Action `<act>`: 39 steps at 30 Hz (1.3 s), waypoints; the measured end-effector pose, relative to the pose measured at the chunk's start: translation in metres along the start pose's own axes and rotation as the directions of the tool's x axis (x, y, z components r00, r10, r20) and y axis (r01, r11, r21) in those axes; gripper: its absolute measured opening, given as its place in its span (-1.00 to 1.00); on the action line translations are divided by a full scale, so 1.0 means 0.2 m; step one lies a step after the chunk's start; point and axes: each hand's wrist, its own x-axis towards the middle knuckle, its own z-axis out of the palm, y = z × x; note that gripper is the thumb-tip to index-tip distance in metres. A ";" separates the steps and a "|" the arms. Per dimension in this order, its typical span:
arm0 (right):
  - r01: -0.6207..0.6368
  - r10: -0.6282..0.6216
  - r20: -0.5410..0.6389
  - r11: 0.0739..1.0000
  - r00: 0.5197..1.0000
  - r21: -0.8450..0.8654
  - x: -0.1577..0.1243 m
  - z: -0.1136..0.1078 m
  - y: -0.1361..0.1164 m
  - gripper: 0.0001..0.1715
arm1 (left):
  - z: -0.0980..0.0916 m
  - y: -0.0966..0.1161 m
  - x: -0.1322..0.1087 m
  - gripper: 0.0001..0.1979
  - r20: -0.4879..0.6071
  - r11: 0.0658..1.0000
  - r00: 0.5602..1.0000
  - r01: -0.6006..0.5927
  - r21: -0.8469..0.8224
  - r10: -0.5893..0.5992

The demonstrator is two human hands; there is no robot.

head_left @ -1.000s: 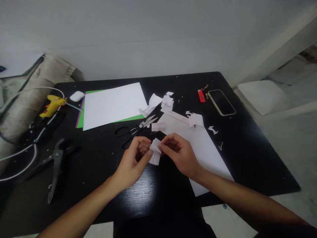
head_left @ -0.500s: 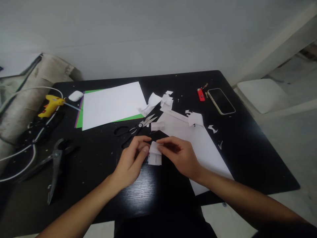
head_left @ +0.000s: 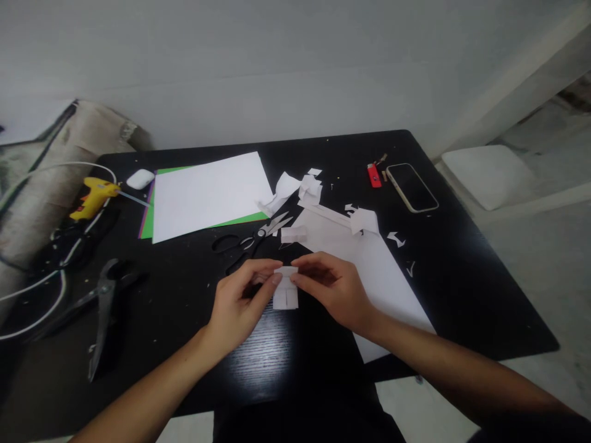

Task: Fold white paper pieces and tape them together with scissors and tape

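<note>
A small folded piece of white paper (head_left: 285, 296) hangs between both hands over the black table (head_left: 194, 307). My left hand (head_left: 240, 301) pinches its upper left edge with thumb and forefinger. My right hand (head_left: 330, 288) pinches its upper right edge, fingers curled. Just beyond the hands lie black-handled scissors (head_left: 249, 241) and a small white paper scrap (head_left: 294, 234). Under my right wrist lies a large white sheet (head_left: 383, 277).
White sheets on green and purple paper (head_left: 207, 194) lie at the back. Several paper scraps (head_left: 309, 187) sit mid-table. A red lighter (head_left: 373, 176) and phone (head_left: 412, 187) are at the back right. A yellow glue gun (head_left: 95, 194), white case (head_left: 140, 178), cables and pliers (head_left: 104, 304) are at the left.
The folded paper has turned from tilted to hanging straight between my fingertips, and both hands have closed in slightly on its top edge.
</note>
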 end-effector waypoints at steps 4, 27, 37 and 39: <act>-0.012 0.012 -0.014 1.000 1.000 -0.002 0.00 0.00 0.00 -0.77 | 0.01 -0.01 0.00 -0.84 -0.023 1.000 1.000 -0.002 -0.013 0.001; -0.367 0.285 0.253 0.843 0.925 0.392 0.04 -0.01 -0.01 -0.74 | 0.00 0.00 0.04 -0.89 0.103 0.956 0.987 0.149 -0.254 -0.126; -0.476 0.329 0.366 0.753 0.871 0.455 0.03 -0.01 0.00 -0.74 | 0.00 -0.04 0.02 -0.78 0.002 0.967 0.968 -0.251 0.033 0.251; -0.496 0.342 0.383 0.744 0.858 0.447 0.03 -0.01 0.00 -0.73 | -0.01 -0.04 0.02 -0.75 0.004 0.953 0.955 -0.296 0.065 0.296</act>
